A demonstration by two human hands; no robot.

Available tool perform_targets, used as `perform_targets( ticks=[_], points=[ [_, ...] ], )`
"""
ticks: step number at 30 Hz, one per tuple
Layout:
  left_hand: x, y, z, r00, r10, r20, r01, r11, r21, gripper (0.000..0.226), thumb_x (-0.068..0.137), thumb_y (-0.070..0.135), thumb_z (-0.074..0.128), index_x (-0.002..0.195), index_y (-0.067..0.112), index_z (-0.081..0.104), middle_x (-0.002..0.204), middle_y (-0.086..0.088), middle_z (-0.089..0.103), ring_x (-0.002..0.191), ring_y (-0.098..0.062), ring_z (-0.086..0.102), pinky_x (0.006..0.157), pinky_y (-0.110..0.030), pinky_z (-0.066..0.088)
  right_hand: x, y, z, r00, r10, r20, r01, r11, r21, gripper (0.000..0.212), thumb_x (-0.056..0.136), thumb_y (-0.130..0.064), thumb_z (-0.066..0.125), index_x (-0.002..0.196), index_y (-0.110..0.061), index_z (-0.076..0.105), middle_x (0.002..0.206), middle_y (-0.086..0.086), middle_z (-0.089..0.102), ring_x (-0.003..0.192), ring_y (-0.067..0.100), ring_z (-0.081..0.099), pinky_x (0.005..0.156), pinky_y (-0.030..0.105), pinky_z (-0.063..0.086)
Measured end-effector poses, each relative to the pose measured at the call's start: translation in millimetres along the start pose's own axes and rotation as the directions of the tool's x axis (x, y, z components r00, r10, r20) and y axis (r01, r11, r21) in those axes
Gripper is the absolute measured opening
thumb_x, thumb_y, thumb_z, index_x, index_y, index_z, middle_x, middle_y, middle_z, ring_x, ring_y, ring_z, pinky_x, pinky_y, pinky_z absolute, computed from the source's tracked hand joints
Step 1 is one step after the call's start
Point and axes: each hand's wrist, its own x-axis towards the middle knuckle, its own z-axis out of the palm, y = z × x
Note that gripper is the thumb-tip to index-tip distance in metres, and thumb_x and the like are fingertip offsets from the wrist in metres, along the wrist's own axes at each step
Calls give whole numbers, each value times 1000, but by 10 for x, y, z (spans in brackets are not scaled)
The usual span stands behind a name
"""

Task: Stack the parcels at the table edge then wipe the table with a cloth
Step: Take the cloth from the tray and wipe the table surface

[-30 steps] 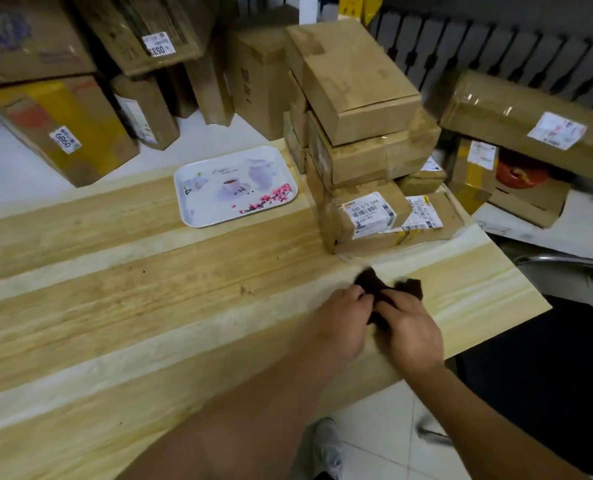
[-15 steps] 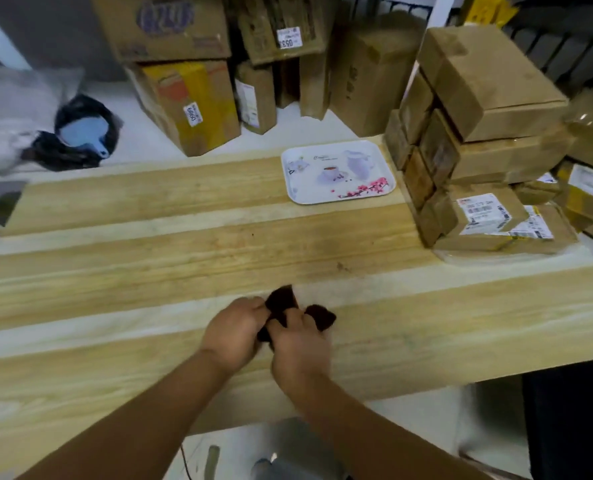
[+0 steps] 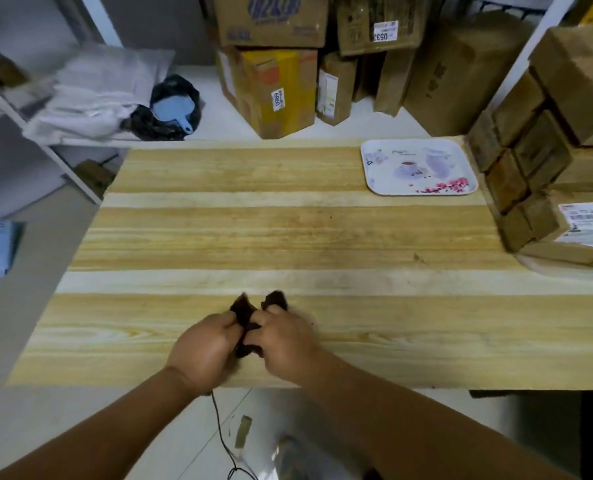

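A small dark brown cloth (image 3: 245, 315) lies bunched on the wooden table (image 3: 288, 233) close to its near edge. My left hand (image 3: 203, 351) and my right hand (image 3: 284, 337) both grip it, side by side, with two tufts poking out past the fingers. The cardboard parcels (image 3: 547, 161) stand stacked at the table's right edge, several boxes high, the lowest ones with white shipping labels.
A white tray (image 3: 418, 168) printed with a teapot and pink blossoms lies flat at the back right, beside the stack. More cardboard boxes (image 3: 277, 88) sit on the floor behind the table. A white shelf (image 3: 63, 133) with grey bags stands at the left.
Both hands have slid the cloth leftwards along the near side of the table, away from the parcel stack. The view has swung left with them.
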Motion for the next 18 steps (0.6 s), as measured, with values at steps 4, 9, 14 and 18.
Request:
perform_targets(
  ticks=[4, 9, 14, 18],
  points=[
    [342, 513, -17, 994, 108, -32, -110, 991, -76, 28, 64, 12, 67, 92, 12, 69, 90, -9, 63, 76, -31, 62, 52, -28, 42, -428, 412, -60, 985, 140, -98, -141, 990, -4, 30, 62, -12, 76, 84, -32, 74, 91, -3, 68, 76, 26, 63, 48, 28, 48],
    [703, 1051, -72, 990, 131, -49, -134, 988, -80, 30, 88, 8, 53, 118, 12, 57, 119, -13, 52, 107, -32, 48, 76, -41, 43, -995, 729, -137, 942, 296, -155, -311, 947, -84, 46, 62, -15, 77, 106, -29, 69, 108, 2, 66, 88, 28, 62, 51, 30, 54],
    [886, 925, -202, 994, 104, -29, -105, 994, -33, 26, 89, 8, 51, 114, 8, 58, 120, -13, 50, 110, -32, 46, 76, -40, 41, -747, 671, 18, 898, 372, -236, -400, 913, -82, 47, 61, -20, 66, 108, -22, 67, 102, 9, 65, 81, 31, 60, 56, 35, 52],
    [892, 366, -202, 995, -51, -90, 48, 998, -30, 17, 82, 18, 60, 98, 13, 64, 102, -7, 57, 98, -28, 54, 69, -37, 48, -112, 493, 109, 940, 254, -228, -274, 960, -61, 36, 69, -31, 49, 97, -22, 69, 96, 5, 67, 75, 26, 62, 58, 32, 52]
  ],
)
